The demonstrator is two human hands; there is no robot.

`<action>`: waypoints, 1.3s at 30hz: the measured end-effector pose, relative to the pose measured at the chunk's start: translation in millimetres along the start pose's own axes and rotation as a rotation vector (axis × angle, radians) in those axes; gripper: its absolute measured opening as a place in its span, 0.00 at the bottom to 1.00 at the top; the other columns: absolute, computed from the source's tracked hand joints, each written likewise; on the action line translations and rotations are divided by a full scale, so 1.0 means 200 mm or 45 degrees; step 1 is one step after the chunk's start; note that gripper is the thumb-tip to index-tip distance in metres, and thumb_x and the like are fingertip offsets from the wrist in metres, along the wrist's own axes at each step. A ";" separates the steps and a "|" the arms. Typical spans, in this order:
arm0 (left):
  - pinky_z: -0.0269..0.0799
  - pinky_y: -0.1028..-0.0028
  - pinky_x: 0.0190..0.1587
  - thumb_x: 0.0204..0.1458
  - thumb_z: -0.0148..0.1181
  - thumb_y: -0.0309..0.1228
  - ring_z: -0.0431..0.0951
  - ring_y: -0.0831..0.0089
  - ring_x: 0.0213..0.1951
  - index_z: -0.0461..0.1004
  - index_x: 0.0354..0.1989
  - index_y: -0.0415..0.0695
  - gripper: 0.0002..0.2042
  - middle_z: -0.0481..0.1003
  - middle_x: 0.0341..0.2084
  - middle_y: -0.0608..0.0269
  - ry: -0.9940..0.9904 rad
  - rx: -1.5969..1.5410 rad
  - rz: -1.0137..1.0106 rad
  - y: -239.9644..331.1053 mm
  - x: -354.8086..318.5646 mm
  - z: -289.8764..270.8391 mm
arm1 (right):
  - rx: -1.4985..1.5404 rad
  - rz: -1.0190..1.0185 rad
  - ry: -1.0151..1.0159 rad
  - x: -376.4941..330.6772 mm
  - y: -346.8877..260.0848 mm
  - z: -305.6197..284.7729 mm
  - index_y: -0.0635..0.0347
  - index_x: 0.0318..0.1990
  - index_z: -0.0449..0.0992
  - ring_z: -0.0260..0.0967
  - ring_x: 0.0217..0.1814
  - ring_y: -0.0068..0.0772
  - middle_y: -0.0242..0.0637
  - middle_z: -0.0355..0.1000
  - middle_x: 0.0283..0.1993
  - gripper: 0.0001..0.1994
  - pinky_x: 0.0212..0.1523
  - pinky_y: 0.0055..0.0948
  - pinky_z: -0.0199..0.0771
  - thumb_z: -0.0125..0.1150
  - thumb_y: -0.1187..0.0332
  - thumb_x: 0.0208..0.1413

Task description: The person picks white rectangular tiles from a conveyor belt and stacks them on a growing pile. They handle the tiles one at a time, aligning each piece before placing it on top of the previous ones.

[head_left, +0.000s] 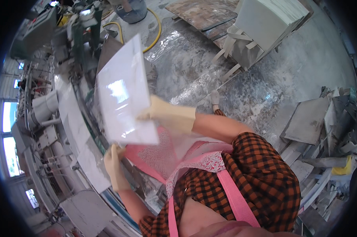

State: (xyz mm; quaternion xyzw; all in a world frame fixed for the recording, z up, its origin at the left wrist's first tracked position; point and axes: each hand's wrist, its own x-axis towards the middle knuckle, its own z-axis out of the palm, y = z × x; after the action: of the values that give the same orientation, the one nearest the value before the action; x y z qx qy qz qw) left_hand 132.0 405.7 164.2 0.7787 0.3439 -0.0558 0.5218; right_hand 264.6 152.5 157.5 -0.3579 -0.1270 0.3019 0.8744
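A glossy white tile [121, 89] with faint grey veining is tilted up in front of me, a little left of the middle, with bright reflections on its face. My right hand [166, 112], in a cream glove and slightly blurred, grips the tile by its right edge; the fingertips lie on the face. Just below the tile's lower left corner is my left hand [115, 160], gloved too, its fingers curled and pressed together. Whether those fingers touch the tile or pinch something else cannot be made out. A pink apron [155, 158] spreads beneath the tile.
Left of me runs a long machine bench with white slabs [78, 134] along it. A stack of pale slabs [271, 23] stands at the far right on a support. Broken slab pieces [306, 120] pile up at right. A yellow hose [158, 29] and a bucket [130, 10] lie beyond.
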 end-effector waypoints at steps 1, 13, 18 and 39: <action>0.76 0.74 0.29 0.62 0.51 0.40 0.80 0.69 0.32 0.60 0.59 0.33 0.25 0.77 0.39 0.52 -0.203 -0.235 0.157 0.15 0.15 0.14 | -0.262 -0.005 0.097 0.08 -0.12 -0.16 0.70 0.47 0.74 0.74 0.38 0.28 0.41 0.77 0.37 0.20 0.39 0.28 0.75 0.61 0.76 0.43; 0.70 0.57 0.53 0.53 0.53 0.23 0.73 0.52 0.48 0.64 0.50 0.30 0.16 0.71 0.45 0.44 -0.575 -0.854 -0.559 1.20 1.21 2.54 | -2.131 0.381 0.144 0.38 -1.02 -1.74 0.60 0.34 0.80 0.76 0.34 0.49 0.51 0.75 0.31 0.10 0.35 0.42 0.73 0.59 0.74 0.41; 0.73 0.54 0.50 0.52 0.52 0.19 0.72 0.49 0.49 0.62 0.52 0.29 0.18 0.69 0.47 0.44 -0.567 -0.815 -0.467 1.34 1.41 2.81 | -2.034 0.614 0.372 0.52 -1.34 -1.93 0.62 0.43 0.76 0.75 0.39 0.49 0.50 0.76 0.35 0.14 0.40 0.42 0.75 0.58 0.68 0.47; 0.70 0.44 0.52 0.52 0.52 0.16 0.70 0.49 0.55 0.60 0.59 0.41 0.24 0.66 0.55 0.50 -1.201 -0.819 -0.774 2.50 2.66 4.86 | -2.576 0.033 1.837 -0.07 -3.31 -3.64 0.54 0.60 0.68 0.55 0.68 0.40 0.38 0.64 0.64 0.23 0.67 0.34 0.52 0.55 0.59 0.58</action>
State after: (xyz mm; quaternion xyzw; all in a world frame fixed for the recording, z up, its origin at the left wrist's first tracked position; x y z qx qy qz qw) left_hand 1096.2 -276.2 -122.9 0.3432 0.2824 -0.4314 0.7851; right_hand 862.6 -628.0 104.3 -0.9565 0.2103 -0.1885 0.0727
